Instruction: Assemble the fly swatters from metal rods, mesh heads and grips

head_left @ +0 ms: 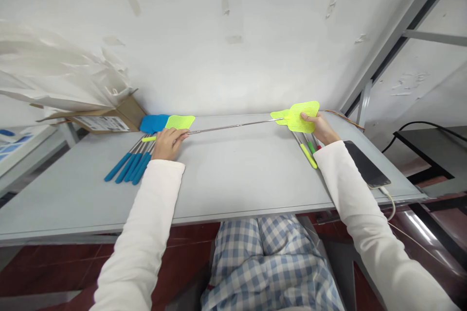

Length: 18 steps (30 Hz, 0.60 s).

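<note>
Your left hand grips a fly swatter by the shaft, your right hand clasps its head — blue-handled swatters lie untouched.

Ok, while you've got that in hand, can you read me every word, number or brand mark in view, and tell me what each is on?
Nothing in view can be read.
White label on the cardboard box: printed lines, too small to read.
Blue-printed item at far left: too blurred to read.
Held fly swatter: no lettering visible.
</note>
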{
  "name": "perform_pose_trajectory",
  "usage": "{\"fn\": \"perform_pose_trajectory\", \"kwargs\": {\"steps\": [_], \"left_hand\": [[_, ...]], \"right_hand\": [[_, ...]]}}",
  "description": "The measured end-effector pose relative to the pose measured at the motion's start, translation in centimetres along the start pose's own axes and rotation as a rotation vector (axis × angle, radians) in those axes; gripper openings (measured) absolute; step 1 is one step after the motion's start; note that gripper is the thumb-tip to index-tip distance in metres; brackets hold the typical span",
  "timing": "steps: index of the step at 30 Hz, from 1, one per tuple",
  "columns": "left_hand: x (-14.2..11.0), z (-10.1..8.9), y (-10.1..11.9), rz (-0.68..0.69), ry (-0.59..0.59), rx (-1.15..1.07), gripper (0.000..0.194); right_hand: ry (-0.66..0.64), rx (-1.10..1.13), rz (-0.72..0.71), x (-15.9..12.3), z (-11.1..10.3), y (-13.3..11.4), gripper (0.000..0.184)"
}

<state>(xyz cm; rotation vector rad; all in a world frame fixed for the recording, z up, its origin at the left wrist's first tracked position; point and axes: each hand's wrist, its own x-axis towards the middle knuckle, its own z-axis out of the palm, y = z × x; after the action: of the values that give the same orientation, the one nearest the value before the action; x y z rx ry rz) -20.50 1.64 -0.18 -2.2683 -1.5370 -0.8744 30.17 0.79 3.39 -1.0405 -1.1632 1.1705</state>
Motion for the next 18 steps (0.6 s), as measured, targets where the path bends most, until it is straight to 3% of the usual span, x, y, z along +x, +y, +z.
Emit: {"fn": "perform_pose_trajectory", "kwargs": {"steps": [13,18], "left_hand": [[-0.08,0.13,-0.21,0.022,-0.001,0.022,0.04],[-0.1,0.27,-0.17,0.037,0.021,0.078,0.04]], "right_hand": [[-0.015,0.001,0.016,0.06,0.12,0.1,0.04],[0.007,-0.098,0.015,0.1,-0.04,0.17,0.039]]}}
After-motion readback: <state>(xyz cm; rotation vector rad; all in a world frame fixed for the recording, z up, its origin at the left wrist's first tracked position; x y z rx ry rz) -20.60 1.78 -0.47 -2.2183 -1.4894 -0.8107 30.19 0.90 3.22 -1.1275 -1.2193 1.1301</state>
